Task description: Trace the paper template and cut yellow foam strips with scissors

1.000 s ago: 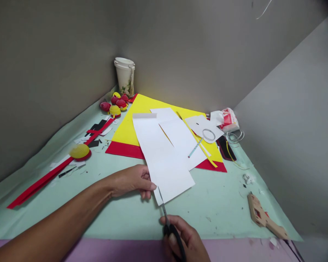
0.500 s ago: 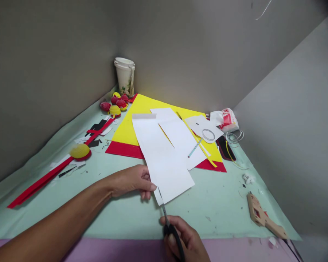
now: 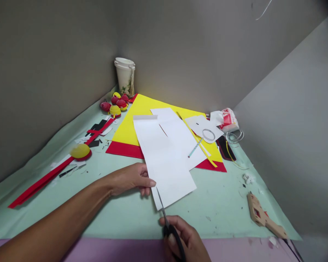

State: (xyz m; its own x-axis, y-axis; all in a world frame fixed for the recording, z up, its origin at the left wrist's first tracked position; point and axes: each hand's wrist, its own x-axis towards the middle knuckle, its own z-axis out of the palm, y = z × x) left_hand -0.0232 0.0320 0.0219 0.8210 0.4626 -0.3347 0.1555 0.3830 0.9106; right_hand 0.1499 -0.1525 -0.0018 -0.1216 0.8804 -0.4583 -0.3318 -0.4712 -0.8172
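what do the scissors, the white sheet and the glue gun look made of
Scissors: slim grey blades, likely steel; smooth black handles, probably plastic. White sheet: matte paper or thin card; its far end bends over. Glue gun: beige, rigid-looking moulded body, probably plastic.

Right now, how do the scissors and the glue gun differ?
The scissors have black handles; the glue gun is beige. The scissors are in the right hand, with their blades at the white paper; the glue gun lies on the green cover. Both are near the cover's front edge.
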